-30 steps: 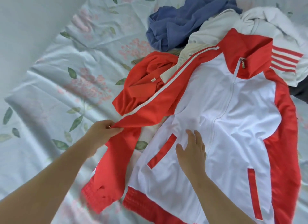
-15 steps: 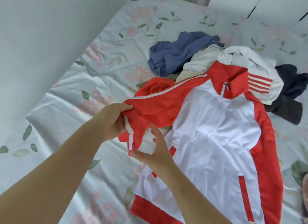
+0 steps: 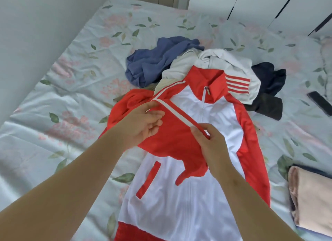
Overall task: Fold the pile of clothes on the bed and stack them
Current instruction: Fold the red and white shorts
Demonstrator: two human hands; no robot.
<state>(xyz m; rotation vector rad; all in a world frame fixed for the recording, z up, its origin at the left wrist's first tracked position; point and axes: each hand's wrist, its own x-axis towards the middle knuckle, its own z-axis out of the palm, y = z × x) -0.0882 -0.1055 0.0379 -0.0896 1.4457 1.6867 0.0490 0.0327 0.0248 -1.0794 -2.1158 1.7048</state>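
- On the middle of the bed (image 3: 75, 90), the red and white jacket (image 3: 181, 190) lies flat.
- Left hand (image 3: 142, 126) and right hand (image 3: 210, 143) pinch its red sleeve (image 3: 172, 140), folding it across.
- Next, I think: lay it smooth.

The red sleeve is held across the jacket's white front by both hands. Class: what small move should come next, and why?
Probably lay the red sleeve flat across the jacket chest and smooth it. The left hand and right hand hold it lifted over the white front, its cuff hanging loose, while the other sleeve lies unfolded.
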